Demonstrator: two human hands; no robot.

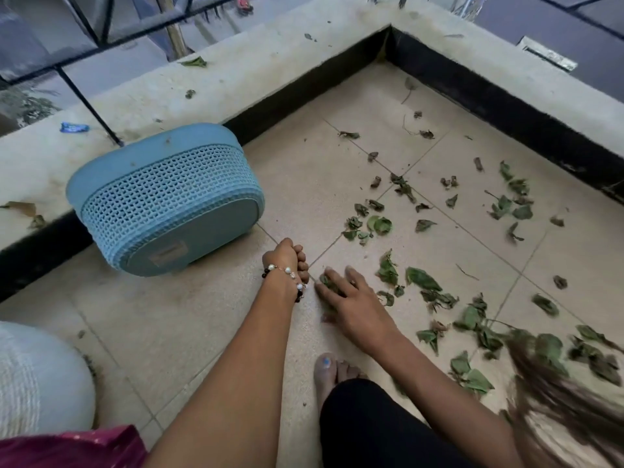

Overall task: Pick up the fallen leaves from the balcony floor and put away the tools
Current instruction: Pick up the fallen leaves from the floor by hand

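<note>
Several green and dried leaves (422,280) lie scattered over the beige floor tiles (304,184), mostly to the right of my hands. My right hand (351,307) lies flat on the floor with its fingers spread, and a few leaves (327,282) are under its fingertips. My left hand (287,260), with a bead bracelet on the wrist, is curled into a fist that rests on the tile just left of the right hand; nothing shows inside it. A blue woven plastic basket (169,197) lies tipped on its side against the ledge, its bottom towards me.
A concrete ledge (270,62) with a black base borders the floor on two sides, carrying a metal railing, stray leaves and a blue wrapper (74,127). A white ribbed object (37,376) stands at lower left. My bare foot (329,371) is on the tile below my right hand.
</note>
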